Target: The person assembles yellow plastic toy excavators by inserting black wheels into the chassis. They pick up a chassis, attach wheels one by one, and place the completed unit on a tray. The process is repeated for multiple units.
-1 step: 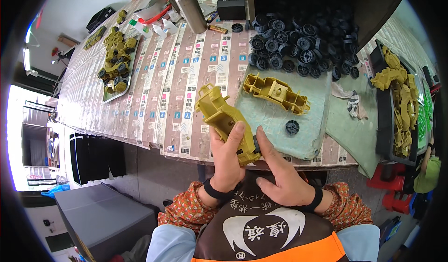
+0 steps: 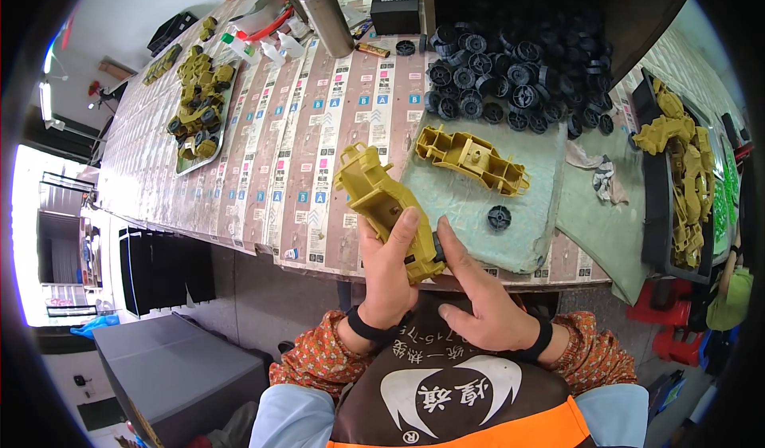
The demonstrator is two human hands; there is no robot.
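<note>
Nothing has shifted since the earlier frame: the left hand (image 2: 388,269) stays wrapped around the yellow toy body (image 2: 381,205), above the surface (image 2: 319,129) edge. The right hand (image 2: 482,308) seemingly presses a black wheel (image 2: 437,246) on; it needs seating squarely.

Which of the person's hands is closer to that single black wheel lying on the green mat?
Right. The right hand sits just below-left of the lone black wheel; the left hand is farther left, gripping the yellow toy body.

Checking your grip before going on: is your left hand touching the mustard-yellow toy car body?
Touching. The head view shows the left hand wrapped around the mustard-yellow toy car body, thumb pressed flat on its side.
</note>
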